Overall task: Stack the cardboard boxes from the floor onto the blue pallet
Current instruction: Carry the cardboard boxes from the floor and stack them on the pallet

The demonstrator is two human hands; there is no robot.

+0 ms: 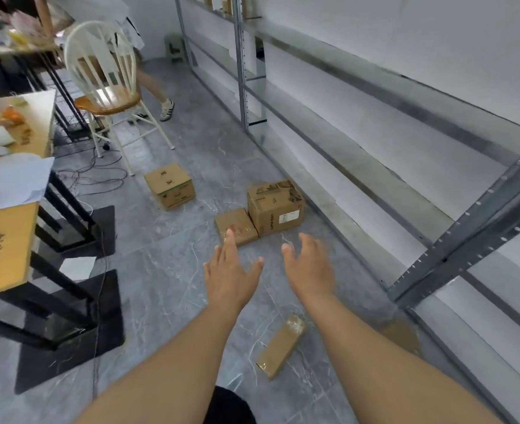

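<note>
At the bottom of the frame two bare forearms reach forward over the grey marbled floor [167, 289]. Between them, low and right of centre, a long narrow cardboard box [280, 347] wrapped in clear tape lies flat on the tiles. Above it, at the middle of the frame, the left hand [231, 270] and right hand [309, 267] are held out side by side, fingers straight and spread apart, gripping nothing. Just past the left fingertips a small flat cardboard box [235, 224] sits on the floor, touching a taller printed carton [275, 206] with a white label on its right. Further left, apart from these, stands another carton [170, 185]. Wooden tables on black frames [11, 240] fill the left edge, metal shelving [436, 209] the right. In the upper left stands a white chair with a wooden seat [105, 87], with a person's leg and sneaker [167, 105] behind it. No blue pallet is visible.
</note>
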